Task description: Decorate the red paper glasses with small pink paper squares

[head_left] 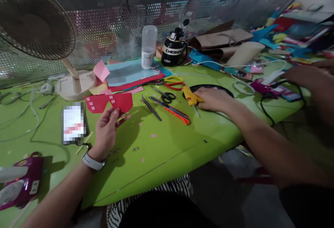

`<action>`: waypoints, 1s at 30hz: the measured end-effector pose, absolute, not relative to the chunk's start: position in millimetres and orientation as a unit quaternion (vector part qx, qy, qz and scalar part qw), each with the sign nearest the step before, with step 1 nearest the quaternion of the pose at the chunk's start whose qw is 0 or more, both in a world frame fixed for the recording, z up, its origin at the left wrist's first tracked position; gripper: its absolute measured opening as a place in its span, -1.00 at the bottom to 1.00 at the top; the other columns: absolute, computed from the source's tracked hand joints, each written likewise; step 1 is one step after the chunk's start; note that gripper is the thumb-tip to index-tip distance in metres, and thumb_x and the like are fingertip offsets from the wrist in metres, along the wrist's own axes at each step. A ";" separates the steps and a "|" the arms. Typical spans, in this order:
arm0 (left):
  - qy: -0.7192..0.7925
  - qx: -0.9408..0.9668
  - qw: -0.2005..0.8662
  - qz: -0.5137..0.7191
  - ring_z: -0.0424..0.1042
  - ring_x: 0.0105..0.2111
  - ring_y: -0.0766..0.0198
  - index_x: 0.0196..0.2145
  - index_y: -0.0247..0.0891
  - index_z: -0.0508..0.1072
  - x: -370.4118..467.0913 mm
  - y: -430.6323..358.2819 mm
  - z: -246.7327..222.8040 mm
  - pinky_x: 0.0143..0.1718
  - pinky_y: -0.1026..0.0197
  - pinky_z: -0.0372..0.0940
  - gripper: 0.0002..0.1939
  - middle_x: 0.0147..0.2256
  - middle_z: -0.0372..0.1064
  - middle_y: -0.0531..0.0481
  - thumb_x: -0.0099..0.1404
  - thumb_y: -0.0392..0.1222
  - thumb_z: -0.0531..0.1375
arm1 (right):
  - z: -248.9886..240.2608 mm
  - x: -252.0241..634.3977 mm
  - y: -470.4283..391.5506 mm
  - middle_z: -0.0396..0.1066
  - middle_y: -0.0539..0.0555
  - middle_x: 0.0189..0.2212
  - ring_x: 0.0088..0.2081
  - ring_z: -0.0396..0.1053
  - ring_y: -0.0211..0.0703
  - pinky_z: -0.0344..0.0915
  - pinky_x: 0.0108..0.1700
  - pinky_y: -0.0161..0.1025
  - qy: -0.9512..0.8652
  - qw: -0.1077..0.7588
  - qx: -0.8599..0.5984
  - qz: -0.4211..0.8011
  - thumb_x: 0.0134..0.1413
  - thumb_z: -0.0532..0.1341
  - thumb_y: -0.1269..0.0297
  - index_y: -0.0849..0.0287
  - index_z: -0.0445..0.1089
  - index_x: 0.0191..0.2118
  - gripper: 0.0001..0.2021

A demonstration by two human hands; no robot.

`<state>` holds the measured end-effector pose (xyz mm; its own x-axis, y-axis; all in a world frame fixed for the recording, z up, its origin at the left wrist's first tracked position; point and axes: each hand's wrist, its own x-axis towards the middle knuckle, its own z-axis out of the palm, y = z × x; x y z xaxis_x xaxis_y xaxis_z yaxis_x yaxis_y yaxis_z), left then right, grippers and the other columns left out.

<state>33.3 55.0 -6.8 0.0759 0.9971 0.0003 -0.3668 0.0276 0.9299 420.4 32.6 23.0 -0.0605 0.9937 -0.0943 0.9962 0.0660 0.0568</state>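
Observation:
Between the thumb and fingers of my left hand [106, 127] is a folded red paper piece [122, 100] with small pink squares stuck on it, raised above the table. My right hand [212, 98] wraps round the handle of a yellow hot glue gun [190, 95], whose nozzle points down and toward me beside a round black dish [227, 89]. Left of the glue gun lie an orange utility knife [180, 115], black scissors [167, 97] and dark tweezers [152, 109]. Yellow-and-red-handled scissors [174, 80] rest behind them.
A fan [75, 85] stands at the back left, near a blurred-out phone [73, 123]. Purple power strips [33, 179] sit at both sides with cables. A clear bottle [148, 56] and black flask [171, 52] stand behind. Another person's arm [302, 76] reaches in at right.

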 end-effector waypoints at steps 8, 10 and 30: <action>0.380 0.431 0.608 0.548 0.55 -0.21 0.25 -0.14 -0.16 0.55 39.3 45.0 -9.3 -0.13 0.13 0.47 -0.71 -0.20 0.56 0.01 0.16 -0.10 0.37 | 21.7 408.2 25.7 0.42 0.36 -0.14 -0.20 0.38 0.16 0.25 -0.21 -0.02 0.663 -0.069 0.743 0.060 0.04 0.24 0.20 0.23 0.32 -0.10 -0.69; 0.379 0.433 0.611 0.544 0.55 -0.22 0.25 -0.14 -0.18 0.54 40.4 42.5 -9.5 -0.12 0.12 0.47 -0.70 -0.19 0.56 0.01 0.17 -0.08 0.37 | 24.0 393.1 23.5 0.44 0.28 -0.21 -0.26 0.40 0.06 0.28 -0.26 -0.08 0.651 -0.191 0.734 0.010 0.09 0.21 0.14 0.16 0.32 -0.17 -0.75; 0.381 0.471 0.592 0.532 0.56 -0.20 0.21 -0.13 -0.17 0.54 42.1 38.4 -18.2 -0.17 0.11 0.51 -0.71 -0.17 0.56 -0.03 0.22 -0.03 0.33 | 13.2 239.1 9.6 0.26 -0.05 -0.60 -0.60 0.20 -0.31 0.18 -0.60 -0.32 0.630 -0.401 0.468 -0.471 0.08 0.20 -0.21 0.13 0.28 -0.41 -0.55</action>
<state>42.1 38.4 -18.2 0.1451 0.9881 0.0506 -0.2707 -0.0096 0.9626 239.1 9.6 13.2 -0.2393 0.9688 0.0648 0.2120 0.1173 -0.9702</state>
